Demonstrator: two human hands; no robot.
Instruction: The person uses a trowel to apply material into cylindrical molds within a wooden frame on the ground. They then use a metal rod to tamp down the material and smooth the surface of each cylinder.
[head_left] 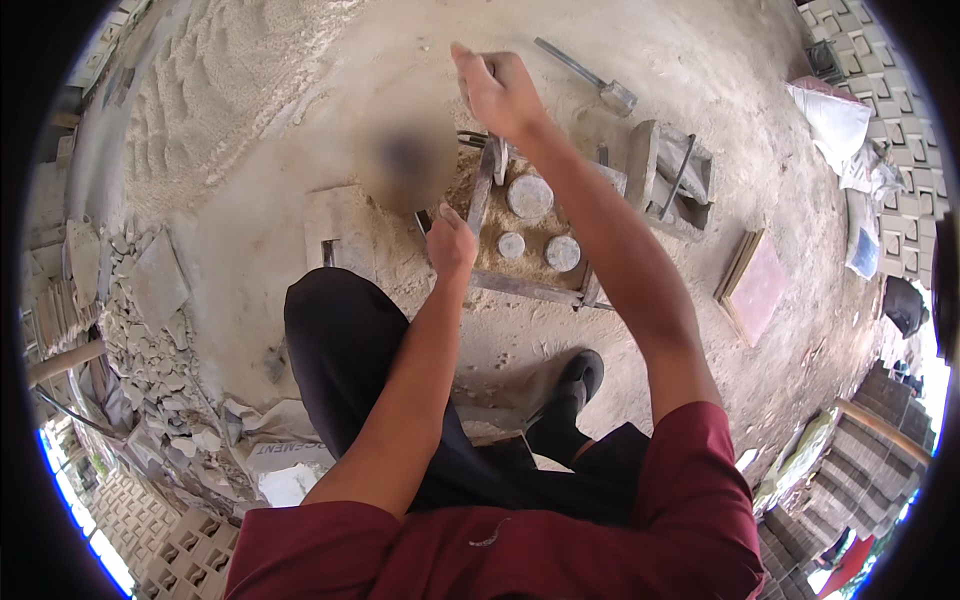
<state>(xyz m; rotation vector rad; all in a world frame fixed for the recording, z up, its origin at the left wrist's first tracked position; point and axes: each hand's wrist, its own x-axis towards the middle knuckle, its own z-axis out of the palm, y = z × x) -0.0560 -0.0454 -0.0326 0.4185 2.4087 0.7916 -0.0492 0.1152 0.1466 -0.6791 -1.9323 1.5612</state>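
Below me, a sand-filled wooden frame [525, 287] lies on the ground. Set in its sand are a large round grey disc [530, 196] and two smaller ones, a disc [511, 245] and another disc [562, 254]. My left hand [452, 243] is closed at the frame's left side, its thumb up. A short dark flat piece [424, 222] shows beside those fingers; its kind is unclear. Beyond the frame's far edge, my right hand [497, 90] is raised and closed, and what it holds, if anything, is hidden. A blurred patch covers the ground left of the frame.
A long-handled tool with a block head [618, 98] lies beyond the frame. To the right are a grey box [645, 165] with a bar across it and stacked boards [755, 290]. Rubble [150, 350] lies left; white sacks [835, 120] rest by stacked blocks at far right.
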